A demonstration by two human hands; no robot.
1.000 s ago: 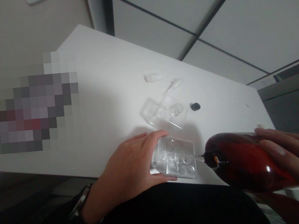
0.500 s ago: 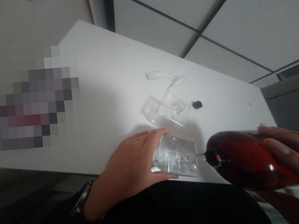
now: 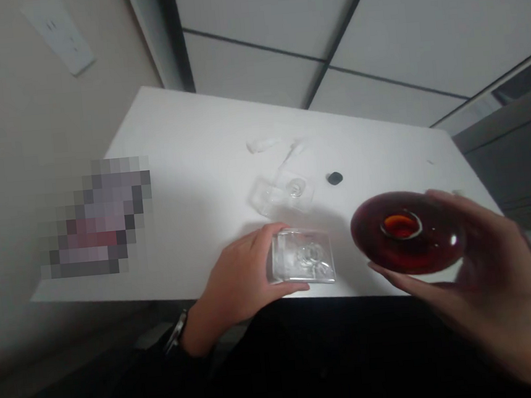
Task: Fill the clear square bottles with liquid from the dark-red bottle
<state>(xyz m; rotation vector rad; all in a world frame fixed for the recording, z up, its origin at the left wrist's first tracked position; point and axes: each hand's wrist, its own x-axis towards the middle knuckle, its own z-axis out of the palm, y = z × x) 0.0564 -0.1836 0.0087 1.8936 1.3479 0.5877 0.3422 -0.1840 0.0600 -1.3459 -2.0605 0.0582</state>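
Observation:
My left hand [image 3: 239, 278] is wrapped round a clear square-shouldered bottle [image 3: 325, 268] with a round open neck, standing near the front edge of the table. My right hand [image 3: 499, 271] grips a rounded red-brown glass bottle [image 3: 371, 242] from its right side. Its open mouth faces up towards me, with orange-red showing inside. The two bottles are apart. Just beyond the clear bottle is a second clear square piece [image 3: 300, 199] with a round neck. A small dark cap [image 3: 335, 178] lies to the right of that piece.
The white table [image 3: 186, 144] holds some crumpled translucent scraps [image 3: 263, 144] towards the back. A pixelated patch [image 3: 104, 219] covers something at the table's left end. Light panels [image 3: 251, 33] rise behind, and a socket plate [image 3: 61, 40] is on the left wall.
The red-brown bottle was tilted, with clear liquid running from its mouth at the clear bottle's neck. Now it is turned upright and the stream has stopped. My left hand keeps its grip.

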